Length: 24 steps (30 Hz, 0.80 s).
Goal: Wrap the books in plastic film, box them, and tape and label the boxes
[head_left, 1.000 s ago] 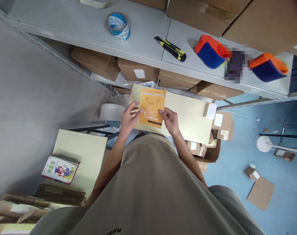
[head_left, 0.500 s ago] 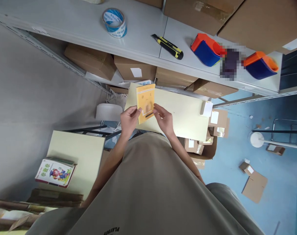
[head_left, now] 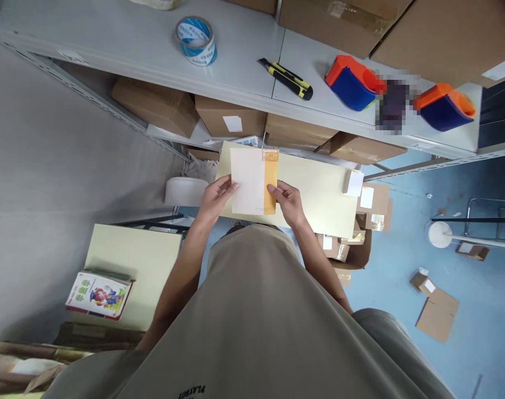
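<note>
A thin yellow-and-white book is held up between my two hands, above the pale yellow tabletop. Most of the side facing me is plain white, with a yellow strip along the right edge and a small printed box at its top. My left hand grips the left edge, thumb in front and fingers partly behind. On the right edge, my right hand pinches the yellow strip with its thumb in front. Whether the book is opened at its cover or turned to its back, I cannot tell.
A grey shelf ahead carries a tape roll, a utility knife and two orange-blue tape dispensers. Cardboard boxes fill the level below. A small white box sits at the table's right end. Books lie at lower left.
The book's yellow front faced me before; now a mostly white side with a yellow strip shows. My hands have moved slightly apart, the right one shifting right.
</note>
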Motion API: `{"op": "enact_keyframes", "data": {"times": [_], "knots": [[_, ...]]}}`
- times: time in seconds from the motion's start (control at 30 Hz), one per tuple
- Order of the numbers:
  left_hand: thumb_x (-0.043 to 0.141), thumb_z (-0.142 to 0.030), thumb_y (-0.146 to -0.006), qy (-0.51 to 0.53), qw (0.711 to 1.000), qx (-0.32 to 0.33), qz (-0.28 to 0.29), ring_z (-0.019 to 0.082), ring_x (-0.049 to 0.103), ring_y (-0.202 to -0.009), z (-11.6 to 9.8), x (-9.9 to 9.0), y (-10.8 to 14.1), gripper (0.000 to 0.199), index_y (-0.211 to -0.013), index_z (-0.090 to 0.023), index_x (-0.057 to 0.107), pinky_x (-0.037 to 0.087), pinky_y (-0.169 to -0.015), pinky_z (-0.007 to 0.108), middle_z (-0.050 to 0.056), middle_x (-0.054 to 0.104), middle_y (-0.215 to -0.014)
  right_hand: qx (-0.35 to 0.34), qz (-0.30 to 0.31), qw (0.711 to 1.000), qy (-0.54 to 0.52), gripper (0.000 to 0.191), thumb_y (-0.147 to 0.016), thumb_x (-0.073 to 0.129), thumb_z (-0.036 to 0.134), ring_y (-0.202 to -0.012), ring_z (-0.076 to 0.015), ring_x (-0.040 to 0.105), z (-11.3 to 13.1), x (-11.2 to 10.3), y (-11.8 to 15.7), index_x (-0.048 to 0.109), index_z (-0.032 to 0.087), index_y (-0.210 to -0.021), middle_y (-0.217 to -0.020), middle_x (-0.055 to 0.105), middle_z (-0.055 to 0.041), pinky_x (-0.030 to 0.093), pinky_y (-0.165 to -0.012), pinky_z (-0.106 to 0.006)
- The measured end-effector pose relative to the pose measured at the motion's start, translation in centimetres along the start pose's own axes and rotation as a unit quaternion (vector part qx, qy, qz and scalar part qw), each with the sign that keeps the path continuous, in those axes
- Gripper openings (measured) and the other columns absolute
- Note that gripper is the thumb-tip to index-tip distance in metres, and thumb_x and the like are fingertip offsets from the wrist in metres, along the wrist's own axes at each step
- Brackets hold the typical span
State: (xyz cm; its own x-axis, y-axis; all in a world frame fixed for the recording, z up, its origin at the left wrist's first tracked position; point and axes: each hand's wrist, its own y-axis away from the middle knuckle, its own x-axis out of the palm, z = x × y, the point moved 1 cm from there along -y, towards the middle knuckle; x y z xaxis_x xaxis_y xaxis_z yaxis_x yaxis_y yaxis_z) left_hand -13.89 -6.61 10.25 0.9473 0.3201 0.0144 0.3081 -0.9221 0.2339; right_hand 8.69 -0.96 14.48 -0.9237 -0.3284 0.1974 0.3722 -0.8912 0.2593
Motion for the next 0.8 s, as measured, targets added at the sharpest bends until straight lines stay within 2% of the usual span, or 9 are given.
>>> {"op": "enact_keyframes", "data": {"times": [0.07, 0.13, 0.2, 0.27, 0.37, 0.47, 0.53, 0.67, 0.8], "knots": [[0.088, -0.058, -0.080, 0.014, 0.999, -0.023, 0.030, 0.027, 0.076, -0.102, -0.3, -0.4, -0.2, 0.051, -0.111, -0.018, 0.079, 0.062, -0.089, 0.037, 0.010, 0.082, -0.110, 0.005, 0.001, 1.000, 0.005, 0.052, -0.086, 0.080, 0.068, -0.089, -0.0233, 0.076, -0.1, -0.2, 0.0, 0.076, 0.024, -0.114, -0.100, 0.083, -0.0044, 0.063, -0.082, -0.038], [0.091, -0.057, -0.078, 0.009, 0.999, -0.017, 0.027, 0.024, 0.075, -0.094, -0.8, -0.5, 0.0, 0.047, -0.103, -0.019, 0.080, 0.061, -0.084, 0.035, 0.008, 0.082, -0.104, 0.005, -0.005, 1.000, 0.024, 0.060, -0.084, 0.081, 0.071, -0.086, -0.0234, 0.077, -0.2, -0.5, 0.0, 0.071, 0.025, -0.121, -0.093, 0.083, -0.0028, 0.063, -0.080, -0.038], [0.092, -0.054, -0.076, -0.003, 1.000, 0.014, 0.012, 0.022, 0.074, -0.090, -1.3, -0.4, 0.2, 0.045, -0.101, -0.020, 0.079, 0.059, -0.082, 0.032, 0.006, 0.081, -0.100, -0.006, -0.005, 0.999, 0.043, 0.064, -0.084, 0.080, 0.073, -0.083, -0.0231, 0.077, -0.4, -0.7, -0.1, 0.066, 0.025, -0.124, -0.089, 0.083, -0.0017, 0.063, -0.079, -0.037], [0.092, -0.053, -0.076, -0.028, 0.998, 0.055, -0.003, 0.020, 0.073, -0.088, -1.9, -0.3, 0.3, 0.042, -0.099, -0.021, 0.078, 0.059, -0.082, 0.031, 0.005, 0.080, -0.096, -0.031, 0.001, 0.998, 0.053, 0.059, -0.087, 0.077, 0.073, -0.087, -0.0232, 0.078, -0.3, -0.9, -0.2, 0.064, 0.027, -0.121, -0.093, 0.084, -0.0025, 0.063, -0.082, -0.037], [0.090, -0.046, -0.080, -0.087, 0.989, 0.116, -0.009, 0.023, 0.074, -0.097, -3.3, -0.5, 0.3, 0.031, -0.094, -0.022, 0.078, 0.059, -0.091, 0.035, 0.005, 0.079, -0.097, -0.078, 0.003, 0.994, 0.072, 0.049, -0.091, 0.074, 0.071, -0.110, -0.0261, 0.078, 0.2, -1.3, -0.2, 0.064, 0.028, -0.112, -0.115, 0.083, -0.0061, 0.061, -0.099, -0.043], [0.083, -0.037, -0.086, -0.131, 0.975, 0.179, 0.017, 0.028, 0.073, -0.117, -5.0, -0.6, 0.4, 0.012, -0.090, -0.026, 0.079, 0.055, -0.109, 0.045, 0.006, 0.080, -0.102, -0.108, 0.006, 0.987, 0.119, 0.044, -0.092, 0.074, 0.071, -0.139, -0.0295, 0.066, 0.8, -1.7, 0.0, 0.065, 0.029, -0.102, -0.134, 0.077, -0.0073, 0.050, -0.120, -0.049], [0.079, -0.033, -0.089, -0.145, 0.967, 0.207, 0.035, 0.029, 0.071, -0.123, -6.0, -0.6, 0.5, 0.006, -0.087, -0.028, 0.079, 0.052, -0.116, 0.051, 0.006, 0.081, -0.102, -0.117, 0.008, 0.983, 0.141, 0.041, -0.094, 0.071, 0.070, -0.149, -0.0298, 0.058, 1.1, -1.9, 0.2, 0.066, 0.029, -0.096, -0.139, 0.075, -0.0070, 0.043, -0.127, -0.051], [0.077, -0.038, -0.093, -0.154, 0.963, 0.219, 0.042, 0.029, 0.071, -0.124, -6.6, -0.5, 0.8, 0.013, -0.083, -0.029, 0.076, 0.051, -0.118, 0.053, 0.005, 0.082, -0.099, -0.136, 0.004, 0.980, 0.148, 0.034, -0.100, 0.066, 0.063, -0.152, -0.0294, 0.054, 1.3, -2.1, 0.6, 0.068, 0.030, -0.094, -0.137, 0.075, -0.0064, 0.039, -0.130, -0.055], [0.077, -0.045, -0.093, -0.130, 0.973, 0.188, 0.029, 0.028, 0.074, -0.118, -5.8, -0.4, 1.1, 0.021, -0.088, -0.026, 0.070, 0.054, -0.113, 0.051, 0.006, 0.082, -0.100, -0.160, 0.003, 0.979, 0.129, 0.030, -0.102, 0.066, 0.058, -0.145, -0.0280, 0.061, 1.4, -2.1, 1.0, 0.070, 0.029, -0.098, -0.132, 0.077, -0.0059, 0.042, -0.128, -0.052]]}}
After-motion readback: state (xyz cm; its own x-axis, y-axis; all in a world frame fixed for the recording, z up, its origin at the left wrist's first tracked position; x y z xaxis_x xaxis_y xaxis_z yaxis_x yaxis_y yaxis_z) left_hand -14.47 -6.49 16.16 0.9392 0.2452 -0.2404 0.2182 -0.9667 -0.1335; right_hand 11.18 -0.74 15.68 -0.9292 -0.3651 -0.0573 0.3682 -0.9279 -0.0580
